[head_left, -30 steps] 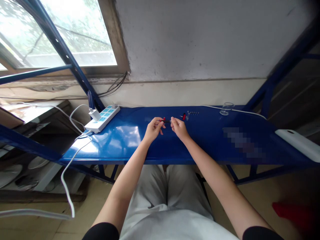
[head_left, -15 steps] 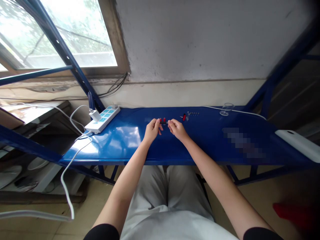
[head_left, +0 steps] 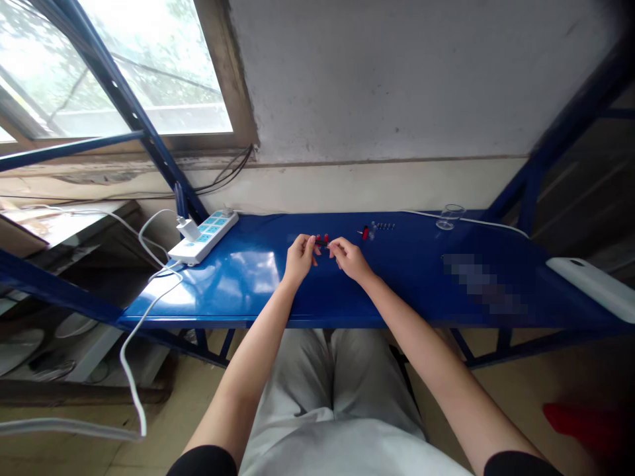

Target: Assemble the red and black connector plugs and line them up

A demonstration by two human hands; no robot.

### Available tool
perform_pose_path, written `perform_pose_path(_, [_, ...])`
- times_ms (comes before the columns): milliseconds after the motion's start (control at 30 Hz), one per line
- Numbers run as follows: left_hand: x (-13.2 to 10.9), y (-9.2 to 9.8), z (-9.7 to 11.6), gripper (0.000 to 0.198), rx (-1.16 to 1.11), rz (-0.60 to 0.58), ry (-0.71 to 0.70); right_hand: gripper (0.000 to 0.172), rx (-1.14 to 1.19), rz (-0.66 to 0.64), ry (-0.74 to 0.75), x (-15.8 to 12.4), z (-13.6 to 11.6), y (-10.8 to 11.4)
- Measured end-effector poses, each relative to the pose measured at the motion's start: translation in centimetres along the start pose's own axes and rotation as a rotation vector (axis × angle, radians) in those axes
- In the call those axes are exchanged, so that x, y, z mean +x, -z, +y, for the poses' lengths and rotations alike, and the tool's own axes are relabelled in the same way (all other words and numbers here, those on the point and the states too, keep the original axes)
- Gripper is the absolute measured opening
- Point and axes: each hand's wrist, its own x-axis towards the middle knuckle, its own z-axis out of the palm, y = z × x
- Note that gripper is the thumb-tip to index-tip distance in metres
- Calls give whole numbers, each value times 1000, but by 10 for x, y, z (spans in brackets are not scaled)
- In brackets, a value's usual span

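Over the middle of the blue table (head_left: 342,291), my left hand (head_left: 299,259) pinches one end of a small black rod-like part (head_left: 322,243). My right hand (head_left: 348,258) has its thumb and fingers closed at the other end of that part; the exact grip is too small to make out. Just behind the black part are small red pieces (head_left: 322,237). Beyond my right hand lies a small red-and-black piece with a thin tip (head_left: 366,233). Beside it are small clear pieces (head_left: 372,229) and a row of several tiny metal pieces (head_left: 385,226).
A white power strip (head_left: 204,237) with a plugged-in charger (head_left: 188,228) is at the left end of the table. At the back right lies a clear cup (head_left: 450,217) near a white cable (head_left: 489,223). A white object (head_left: 590,284) rests at the right edge.
My right hand has shifted slightly left, closer to my left hand. The black part between them has tilted a little, and less of it shows between the fingers.
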Motion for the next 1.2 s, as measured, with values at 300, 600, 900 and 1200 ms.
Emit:
perform_pose_path(300, [2, 2, 0, 36, -7, 138, 6, 31, -53, 80, 40, 0, 0, 1])
perform_pose_path(600, [4, 4, 0, 38, -88, 135, 52, 29, 115, 163, -34, 0, 0, 5])
perform_pose_path(900, [0, -1, 0, 35, -131, -136, 64, 28, 165, -64, -109, 0, -1, -2])
perform_pose_path(1200, [1, 0, -2, 32, -65, -74, 24, 31, 193, -135, -106, 0, -5, -5])
